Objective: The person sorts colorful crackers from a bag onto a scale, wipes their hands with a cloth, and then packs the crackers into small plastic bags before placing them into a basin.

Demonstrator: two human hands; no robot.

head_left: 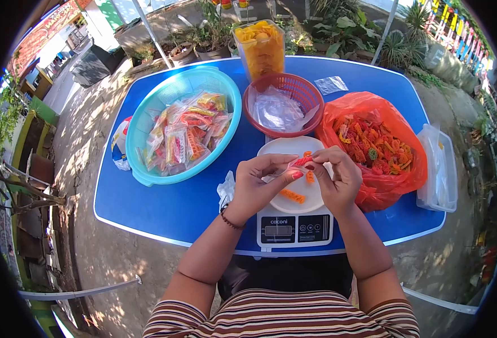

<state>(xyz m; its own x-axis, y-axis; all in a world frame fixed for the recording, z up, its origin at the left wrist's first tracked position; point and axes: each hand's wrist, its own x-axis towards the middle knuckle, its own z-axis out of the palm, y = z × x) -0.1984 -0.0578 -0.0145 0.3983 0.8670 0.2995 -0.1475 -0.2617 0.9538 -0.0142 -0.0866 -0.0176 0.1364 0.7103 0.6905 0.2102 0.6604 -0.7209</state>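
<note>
Over the kitchen scale, my two hands meet around a small clear plastic bag. My left hand pinches this bag between thumb and fingers; red snack pieces show at its mouth. My right hand is closed at the same spot, with an orange snack piece poking out below its fingertips. Part of what the right fingers grip is hidden. Beneath the hands a white plate rests on the scale, and an orange spiral snack lies on it.
A turquoise basin of filled packets stands left. Behind the plate is a red basket holding empty bags, with a clear tub of orange-yellow pieces beyond. To the right sit a red plastic bag of snacks and a clear box.
</note>
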